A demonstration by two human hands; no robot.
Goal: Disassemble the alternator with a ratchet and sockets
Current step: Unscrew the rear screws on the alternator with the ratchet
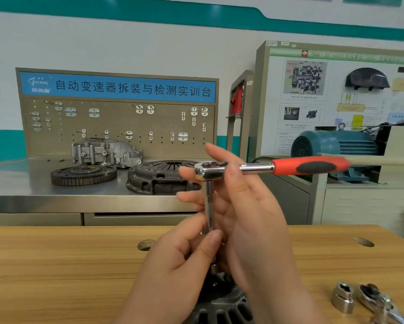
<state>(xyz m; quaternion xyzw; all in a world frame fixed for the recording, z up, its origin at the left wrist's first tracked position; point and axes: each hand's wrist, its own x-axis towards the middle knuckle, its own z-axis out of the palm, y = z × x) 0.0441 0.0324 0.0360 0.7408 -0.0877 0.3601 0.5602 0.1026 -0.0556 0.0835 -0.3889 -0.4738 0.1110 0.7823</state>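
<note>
The alternator (222,307) sits on the wooden table (56,265) at the bottom edge, mostly hidden by the hands. An extension (208,202) stands upright from it to the red-handled ratchet (310,166), whose handle points right. The left hand (180,260) pinches the extension's lower end between thumb and fingers. The right hand (243,206) cups the ratchet head, fingers loosely curled round it. A socket (343,298) and second ratchet (378,300) lie to the right. A flywheel (84,174) and clutch cover (158,176) rest on the steel bench behind.
</note>
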